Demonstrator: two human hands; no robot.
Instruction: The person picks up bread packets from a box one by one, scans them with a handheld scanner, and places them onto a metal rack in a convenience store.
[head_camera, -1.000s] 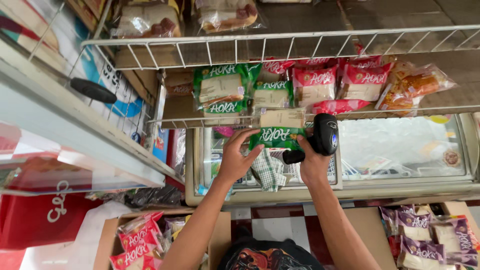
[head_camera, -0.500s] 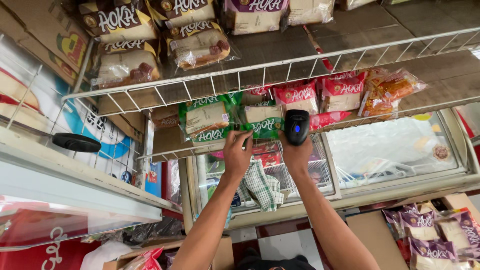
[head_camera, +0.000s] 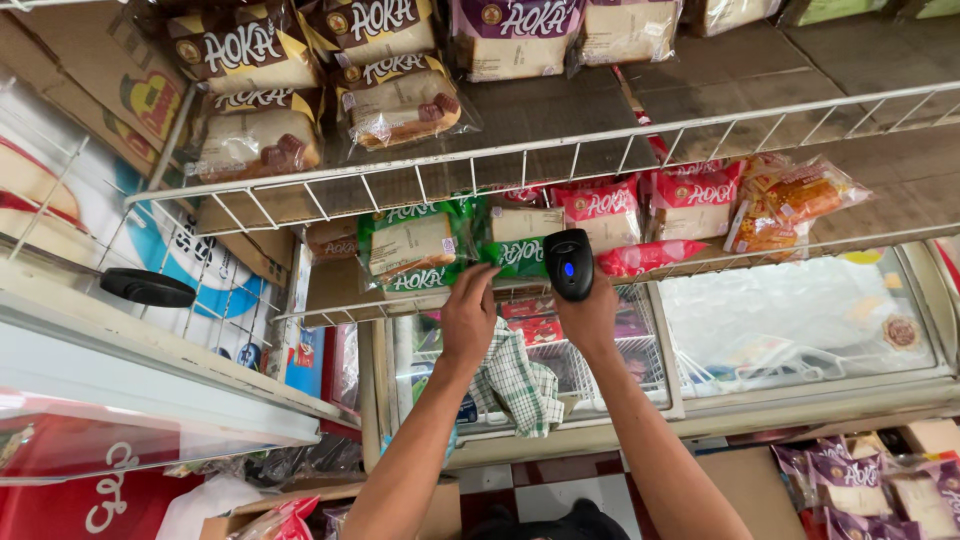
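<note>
L hand reaches up to the green snack pack at the front edge of the lower wire shelf; fingertips touch the pack's lower edge, fingers curled, can't tell if it's pinched or just touched; R hand is wrapped around a black handheld scanner w/ a blue light, held upright just beside the pack, touching or nearly so; red packs sit to the right on the same shelf; brown bread packs on the upper shelf; checked cloth hangs below, btw the forearms, over the glass-lid freezer.
</note>
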